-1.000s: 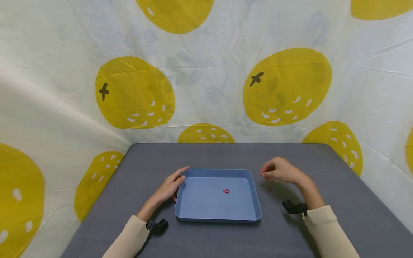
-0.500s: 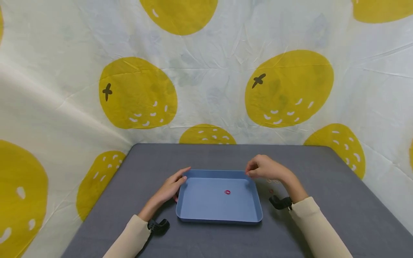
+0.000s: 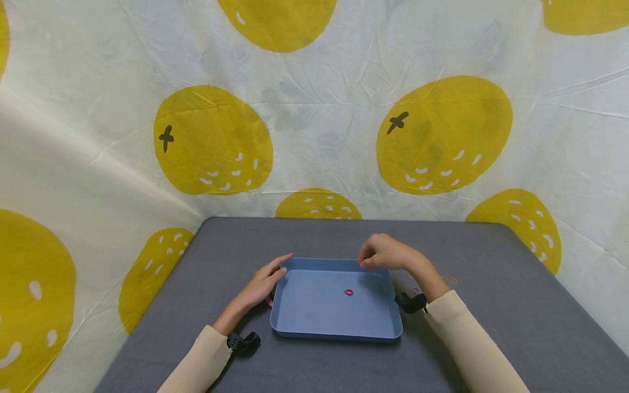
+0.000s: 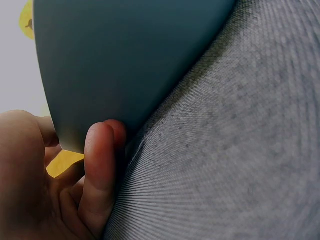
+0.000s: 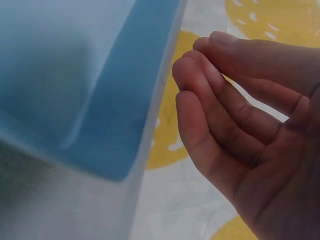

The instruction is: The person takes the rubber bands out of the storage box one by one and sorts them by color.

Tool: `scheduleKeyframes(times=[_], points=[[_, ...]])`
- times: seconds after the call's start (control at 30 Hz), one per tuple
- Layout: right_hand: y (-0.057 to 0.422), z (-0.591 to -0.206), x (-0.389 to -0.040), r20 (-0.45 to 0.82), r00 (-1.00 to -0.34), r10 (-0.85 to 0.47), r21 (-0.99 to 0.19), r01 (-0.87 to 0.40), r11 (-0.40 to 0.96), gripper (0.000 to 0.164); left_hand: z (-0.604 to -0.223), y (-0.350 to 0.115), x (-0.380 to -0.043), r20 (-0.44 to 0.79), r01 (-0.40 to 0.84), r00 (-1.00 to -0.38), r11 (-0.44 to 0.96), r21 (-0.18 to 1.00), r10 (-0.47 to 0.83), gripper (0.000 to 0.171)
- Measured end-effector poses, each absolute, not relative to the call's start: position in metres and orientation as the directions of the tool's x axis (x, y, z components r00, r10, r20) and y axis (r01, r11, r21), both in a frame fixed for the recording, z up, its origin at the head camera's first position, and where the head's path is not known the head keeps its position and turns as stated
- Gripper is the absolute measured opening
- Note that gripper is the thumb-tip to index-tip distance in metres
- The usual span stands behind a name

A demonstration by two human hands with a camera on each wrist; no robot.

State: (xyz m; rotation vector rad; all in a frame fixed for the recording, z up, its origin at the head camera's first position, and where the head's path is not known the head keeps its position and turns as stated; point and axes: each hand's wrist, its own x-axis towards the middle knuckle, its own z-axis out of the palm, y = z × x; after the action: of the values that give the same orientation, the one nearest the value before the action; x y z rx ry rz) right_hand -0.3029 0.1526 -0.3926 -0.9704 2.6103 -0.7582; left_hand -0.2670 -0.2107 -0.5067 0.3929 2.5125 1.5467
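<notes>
A blue tray (image 3: 334, 305) lies on the dark grey table. My left hand (image 3: 259, 285) holds its left rim near the far corner, the thumb over the edge. In the left wrist view, fingers (image 4: 99, 155) bend against the tray's outer wall (image 4: 125, 60). A red rubber band (image 3: 348, 292) lies inside, right of centre. Above the tray's far right corner, my right hand (image 3: 388, 254) pinches thumb and fingers together. What looks like a small rubber band is between the tips, mostly hidden. In the right wrist view, the curled fingers (image 5: 192, 120) are beside the tray wall (image 5: 125, 100).
Right of the tray, a small reddish band (image 3: 415, 291) and thin tan rubber bands (image 3: 452, 280) lie on the table (image 3: 491, 327), partly behind the right forearm. Each wrist carries a black camera mount (image 3: 244, 344). A white cloth (image 3: 319, 136) with yellow fruit prints hangs behind.
My right hand has moved left, from beside the tray to over its far right corner, uncovering tan bands on the table. The left hand stays on the rim.
</notes>
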Motion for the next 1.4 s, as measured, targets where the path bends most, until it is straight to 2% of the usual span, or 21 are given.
scheduleKeyframes(times=[0.33, 0.7, 1.07, 1.4], points=[[0.141, -0.412, -0.309, -0.119, -0.732, -0.671, -0.537, -0.521, 0.664, 0.008, -0.506, -0.211, -0.267, 0.001, 0.138, -0.953, 0.43, 0.892, 0.304, 0.047], [0.129, -0.422, -0.307, -0.222, -0.743, -0.632, -0.541, -0.445, 0.714, 0.004, -0.508, -0.211, -0.268, -0.001, 0.138, -0.951, 0.425, 0.895, 0.309, 0.047], [0.116, -0.433, -0.304, -0.221, -0.724, -0.654, -0.531, -0.473, 0.703, 0.007, -0.508, -0.211, -0.268, 0.006, 0.146, -0.949, 0.421, 0.895, 0.315, 0.047], [0.106, -0.434, -0.298, -0.27, -0.697, -0.665, -0.538, -0.464, 0.704, 0.015, -0.508, -0.211, -0.267, 0.001, 0.137, -0.953, 0.427, 0.894, 0.302, 0.045]])
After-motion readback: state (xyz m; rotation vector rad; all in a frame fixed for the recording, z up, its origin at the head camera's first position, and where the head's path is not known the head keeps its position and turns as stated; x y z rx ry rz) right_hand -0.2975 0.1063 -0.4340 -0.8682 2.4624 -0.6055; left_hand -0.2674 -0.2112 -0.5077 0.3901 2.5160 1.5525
